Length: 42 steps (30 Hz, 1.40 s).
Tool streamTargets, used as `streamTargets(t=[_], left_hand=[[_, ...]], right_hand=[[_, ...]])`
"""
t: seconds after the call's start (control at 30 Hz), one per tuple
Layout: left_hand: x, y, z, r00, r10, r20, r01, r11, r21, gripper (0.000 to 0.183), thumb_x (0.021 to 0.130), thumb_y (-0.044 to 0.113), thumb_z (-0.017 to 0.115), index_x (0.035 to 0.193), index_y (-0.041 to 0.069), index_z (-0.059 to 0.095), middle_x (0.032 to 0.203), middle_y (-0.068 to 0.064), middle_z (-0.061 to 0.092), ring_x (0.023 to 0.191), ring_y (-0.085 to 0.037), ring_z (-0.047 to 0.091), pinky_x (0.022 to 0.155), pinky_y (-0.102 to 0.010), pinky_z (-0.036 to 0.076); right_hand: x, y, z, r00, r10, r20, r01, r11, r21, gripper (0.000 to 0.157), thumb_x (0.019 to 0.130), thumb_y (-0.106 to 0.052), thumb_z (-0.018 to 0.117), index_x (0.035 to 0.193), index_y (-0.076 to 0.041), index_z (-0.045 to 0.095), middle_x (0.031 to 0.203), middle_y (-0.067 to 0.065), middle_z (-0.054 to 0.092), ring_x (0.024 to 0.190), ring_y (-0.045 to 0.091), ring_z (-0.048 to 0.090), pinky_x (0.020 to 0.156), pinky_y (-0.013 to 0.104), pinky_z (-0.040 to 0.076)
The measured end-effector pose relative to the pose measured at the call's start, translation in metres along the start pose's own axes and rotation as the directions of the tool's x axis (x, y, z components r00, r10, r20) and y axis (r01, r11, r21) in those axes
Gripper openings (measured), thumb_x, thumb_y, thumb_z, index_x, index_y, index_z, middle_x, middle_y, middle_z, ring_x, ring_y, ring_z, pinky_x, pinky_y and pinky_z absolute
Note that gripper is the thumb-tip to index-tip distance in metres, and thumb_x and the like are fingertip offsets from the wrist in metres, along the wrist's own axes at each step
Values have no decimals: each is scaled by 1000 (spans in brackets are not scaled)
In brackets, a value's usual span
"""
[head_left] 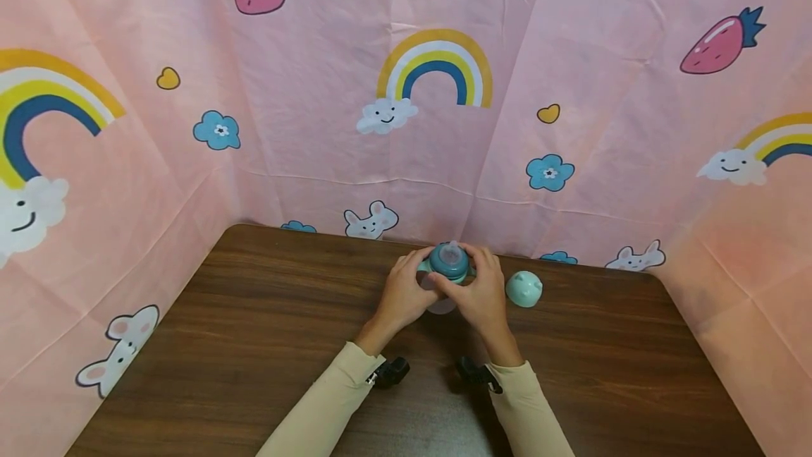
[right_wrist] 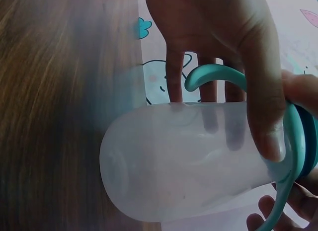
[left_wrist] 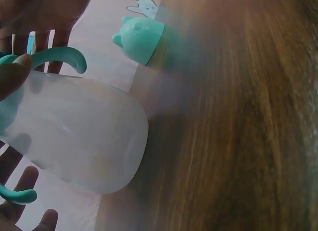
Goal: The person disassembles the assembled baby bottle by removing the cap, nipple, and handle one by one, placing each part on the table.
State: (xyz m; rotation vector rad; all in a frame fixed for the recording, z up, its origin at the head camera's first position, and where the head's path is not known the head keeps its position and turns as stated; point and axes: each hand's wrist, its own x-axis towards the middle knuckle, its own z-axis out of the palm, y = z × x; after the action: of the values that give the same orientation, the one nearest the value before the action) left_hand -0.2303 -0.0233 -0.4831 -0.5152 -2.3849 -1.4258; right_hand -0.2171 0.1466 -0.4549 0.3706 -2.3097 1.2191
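A baby bottle [left_wrist: 84, 136] with a cloudy translucent body stands upright between both hands near the table's back edge. Its dark teal collar [head_left: 448, 264] is topped by a clear teat [head_left: 452, 252]. Mint-green curved handles [right_wrist: 213, 74] stick out from a ring below the collar. From the left side, my left hand [head_left: 407, 289] grips the upper bottle, its thumb on the front and its fingers behind. My right hand [head_left: 480, 293] holds it from the right, thumb across the front near the collar. A mint-green cap [head_left: 524, 289] with small ears lies right of the right hand.
The dark wood-grain table [head_left: 285, 316] reaches back to a pink printed cloth [head_left: 317, 125], which hangs behind it and along both sides. Each wrist carries a small black camera mount [head_left: 391, 372] under a beige sleeve [head_left: 323, 400].
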Motion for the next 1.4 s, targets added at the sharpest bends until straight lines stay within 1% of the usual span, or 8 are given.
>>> streamTargets(t=[0.17, 0.27, 0.4, 0.5, 0.7, 0.93, 1.2, 1.4], left_hand=[[0, 1, 0, 1000, 7, -4, -7, 1000, 14, 68, 86, 22, 94, 146, 5, 67, 139, -12, 71, 128, -37, 63, 106, -62, 52], [0, 3, 1, 1000, 18, -9, -18, 999, 39, 70, 86, 24, 93, 147, 4, 66, 139, -14, 71, 128, -38, 62, 106, -61, 53], [-1, 4, 4, 999, 27, -32, -24, 997, 72, 69, 87, 24, 92, 147, 3, 66, 137, -15, 72, 125, -37, 65, 104, -60, 54], [-2, 5, 6, 998, 29, -52, -25, 997, 79, 68, 87, 24, 92, 146, 2, 66, 136, -15, 72, 124, -37, 66, 103, -60, 55], [-2, 4, 6, 996, 56, -67, -49, 994, 98, 67, 86, 23, 93, 144, 1, 67, 135, -15, 73, 123, -38, 67, 103, -60, 56], [-1, -1, 5, 995, 78, -53, -72, 992, 107, 66, 86, 20, 94, 144, 0, 68, 136, -15, 74, 125, -38, 67, 104, -58, 56], [0, 1, 3, 999, 36, -14, -35, 997, 72, 68, 88, 22, 93, 147, 1, 66, 138, -13, 72, 129, -38, 64, 106, -59, 54], [0, 2, 3, 999, 33, -11, -32, 998, 52, 68, 88, 19, 94, 147, -1, 66, 138, -15, 72, 128, -40, 65, 106, -60, 54]], right_hand=[[0, 0, 0, 1000, 7, 0, -7, 1000, 0, 72, 78, -31, 101, 136, -1, 71, 122, 17, 69, 106, 38, 58, 91, 52, 47], [0, 0, 0, 1000, 8, -1, -8, 1000, -2, 72, 78, -31, 101, 136, -1, 71, 122, 17, 69, 108, 38, 58, 92, 53, 47], [0, -1, 1, 1000, 8, 1, -8, 1000, -10, 71, 79, -30, 101, 136, -1, 71, 123, 17, 69, 109, 38, 58, 94, 55, 47], [-1, -1, 1, 1000, 8, 0, -8, 1000, -13, 71, 79, -29, 101, 136, 0, 71, 123, 18, 69, 110, 39, 58, 94, 56, 47], [0, -1, 1, 1000, -11, -14, 11, 1000, -20, 71, 78, -29, 102, 135, 1, 71, 121, 18, 70, 110, 39, 59, 93, 56, 49], [1, -1, 0, 1000, -8, -5, 8, 1000, -16, 71, 78, -28, 102, 135, 1, 72, 120, 17, 69, 108, 37, 59, 91, 53, 48], [3, -2, -2, 1000, -20, -3, 20, 1000, 1, 69, 78, -27, 102, 134, 1, 74, 119, 17, 72, 111, 39, 60, 92, 55, 48], [4, -1, -3, 1000, -15, 5, 15, 1000, 3, 67, 78, -28, 102, 133, 0, 75, 119, 16, 72, 113, 39, 60, 94, 55, 49]])
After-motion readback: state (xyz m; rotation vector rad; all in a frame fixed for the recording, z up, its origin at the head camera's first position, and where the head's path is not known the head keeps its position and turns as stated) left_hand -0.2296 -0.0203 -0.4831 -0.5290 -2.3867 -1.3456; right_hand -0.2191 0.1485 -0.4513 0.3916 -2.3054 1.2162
